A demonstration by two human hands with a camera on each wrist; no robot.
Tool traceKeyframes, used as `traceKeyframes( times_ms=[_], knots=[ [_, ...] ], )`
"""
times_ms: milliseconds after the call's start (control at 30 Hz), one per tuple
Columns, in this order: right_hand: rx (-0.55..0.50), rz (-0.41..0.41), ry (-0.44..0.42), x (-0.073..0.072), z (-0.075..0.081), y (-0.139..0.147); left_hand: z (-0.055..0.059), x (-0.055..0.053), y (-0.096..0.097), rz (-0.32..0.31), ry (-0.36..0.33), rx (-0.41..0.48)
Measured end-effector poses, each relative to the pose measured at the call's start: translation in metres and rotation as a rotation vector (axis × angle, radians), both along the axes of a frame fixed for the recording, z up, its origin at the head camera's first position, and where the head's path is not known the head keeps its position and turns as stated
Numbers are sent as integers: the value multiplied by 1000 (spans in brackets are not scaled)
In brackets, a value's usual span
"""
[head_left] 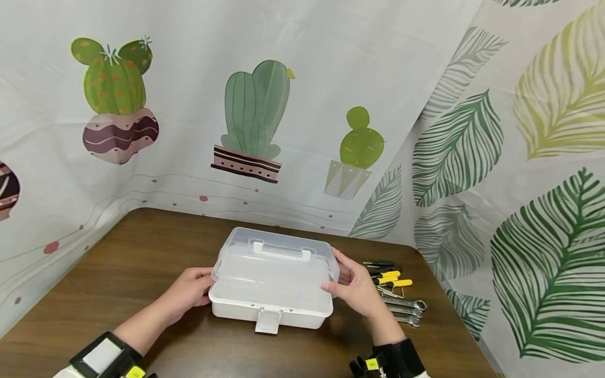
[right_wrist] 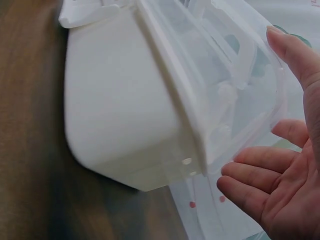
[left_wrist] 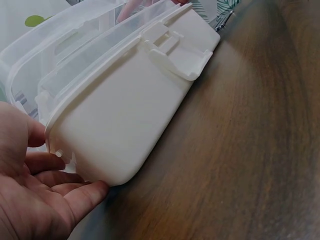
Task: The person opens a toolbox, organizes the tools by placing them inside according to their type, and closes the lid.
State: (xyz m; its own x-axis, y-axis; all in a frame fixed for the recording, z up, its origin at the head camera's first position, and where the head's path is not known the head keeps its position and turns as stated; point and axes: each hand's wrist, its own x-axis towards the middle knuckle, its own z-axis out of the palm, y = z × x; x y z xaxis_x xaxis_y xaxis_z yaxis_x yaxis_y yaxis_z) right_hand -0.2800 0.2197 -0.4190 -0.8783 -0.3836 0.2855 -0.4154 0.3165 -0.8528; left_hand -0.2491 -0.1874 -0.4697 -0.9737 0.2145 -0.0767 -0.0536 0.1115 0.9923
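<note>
A white plastic storage box [head_left: 271, 315] sits on the table under a clear lid [head_left: 279, 239] with a white handle [head_left: 282, 252]. Its front latch [head_left: 268, 321] hangs unfastened, and the lid looks tilted up from the front rim. At the box's left end, my left hand [head_left: 190, 287] touches the side with its fingers; the left wrist view has one fingertip [left_wrist: 95, 192] against the lower corner. My right hand [head_left: 355, 283] is spread around the lid's right end, thumb in front. Its fingers [right_wrist: 260, 172] are loosely extended beside the lid in the right wrist view.
Right of the box lie yellow-and-black handled tools [head_left: 394, 279] and several metal wrenches [head_left: 406, 310]. The brown table [head_left: 142, 252] extends to the left and front. A patterned cloth [head_left: 307, 105] hangs behind the table and along its right side.
</note>
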Motion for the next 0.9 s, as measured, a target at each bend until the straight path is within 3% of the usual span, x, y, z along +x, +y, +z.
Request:
traceKeyframes(
  times_ms=[233, 400, 667, 900],
  knots=[
    [77, -6, -19, -8, 15, 1, 0, 1, -2, -2, 11, -17],
    [138, -2, -56, -21, 31, 2, 1, 0, 0, -7, 25, -4],
    [281, 0, -17, -43, 56, 2, 1, 1, 0, -8, 21, 5],
    [288, -2, -118, -56, 65, 4, -2, 1, -2, 2, 3, -4]
  ],
)
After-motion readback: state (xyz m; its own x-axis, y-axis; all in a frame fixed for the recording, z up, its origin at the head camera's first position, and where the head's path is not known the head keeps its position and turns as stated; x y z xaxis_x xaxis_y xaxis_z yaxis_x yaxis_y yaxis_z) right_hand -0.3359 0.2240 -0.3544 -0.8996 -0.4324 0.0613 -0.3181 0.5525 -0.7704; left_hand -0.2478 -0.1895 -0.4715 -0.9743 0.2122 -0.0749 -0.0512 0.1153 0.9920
